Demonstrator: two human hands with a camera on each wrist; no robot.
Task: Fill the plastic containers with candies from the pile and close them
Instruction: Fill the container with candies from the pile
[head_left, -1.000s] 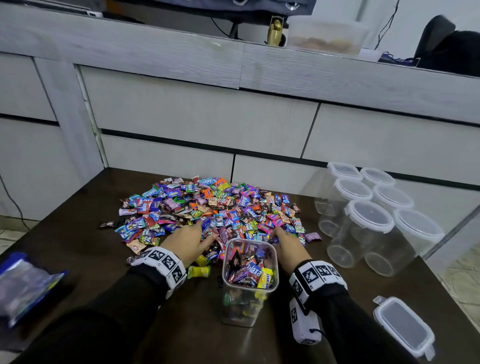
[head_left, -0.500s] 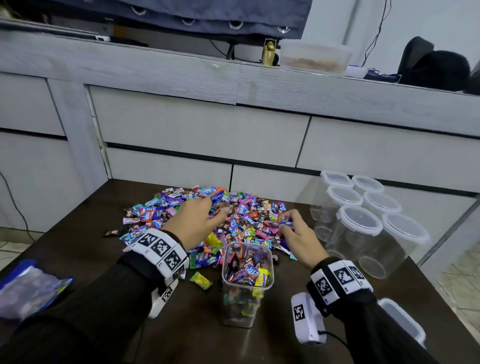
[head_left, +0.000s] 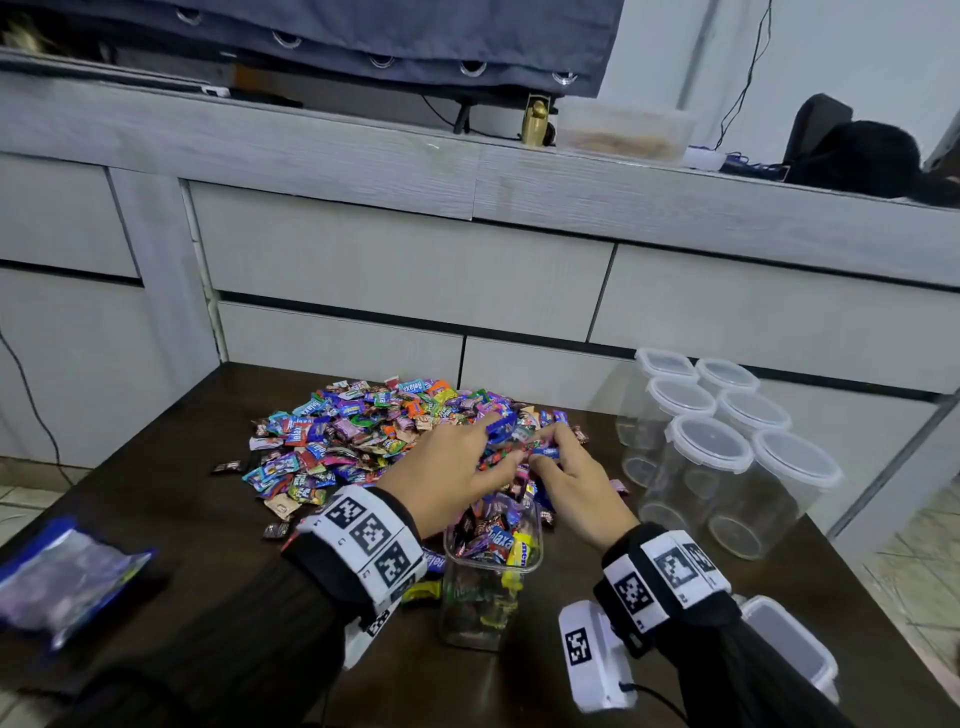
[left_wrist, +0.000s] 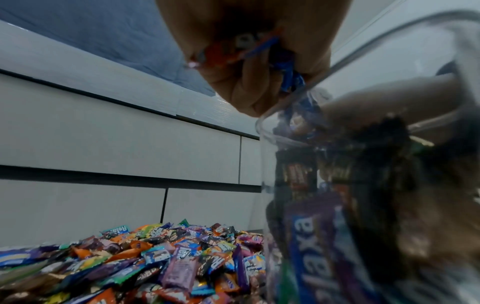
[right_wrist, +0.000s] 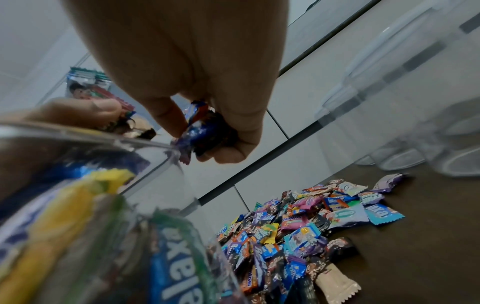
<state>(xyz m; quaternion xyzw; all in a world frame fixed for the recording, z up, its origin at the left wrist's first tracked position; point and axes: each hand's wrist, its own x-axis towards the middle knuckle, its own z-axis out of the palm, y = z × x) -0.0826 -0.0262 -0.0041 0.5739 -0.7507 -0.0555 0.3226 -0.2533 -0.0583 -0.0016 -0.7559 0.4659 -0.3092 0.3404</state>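
An open clear plastic container (head_left: 488, 597), nearly full of wrapped candies, stands on the dark table (head_left: 171, 499) in front of the candy pile (head_left: 374, 431). My left hand (head_left: 457, 467) hovers just above its far rim, fingers curled round a handful of candies (left_wrist: 249, 49). My right hand (head_left: 566, 467) is beside it, also above the rim, gripping several candies (right_wrist: 207, 131). The container wall (left_wrist: 363, 185) fills the right of the left wrist view and the container's wall (right_wrist: 91, 226) the left of the right wrist view.
Several empty lidded containers (head_left: 711, 457) cluster at the table's right. A loose lid (head_left: 789, 644) lies near the front right edge, partly behind my right sleeve. A blue plastic bag (head_left: 67, 577) lies at the left. Grey drawers (head_left: 395, 270) rise behind the table.
Both hands left the pile with candies and came together over the container's mouth; a second ago they rested low at the pile's near edge.
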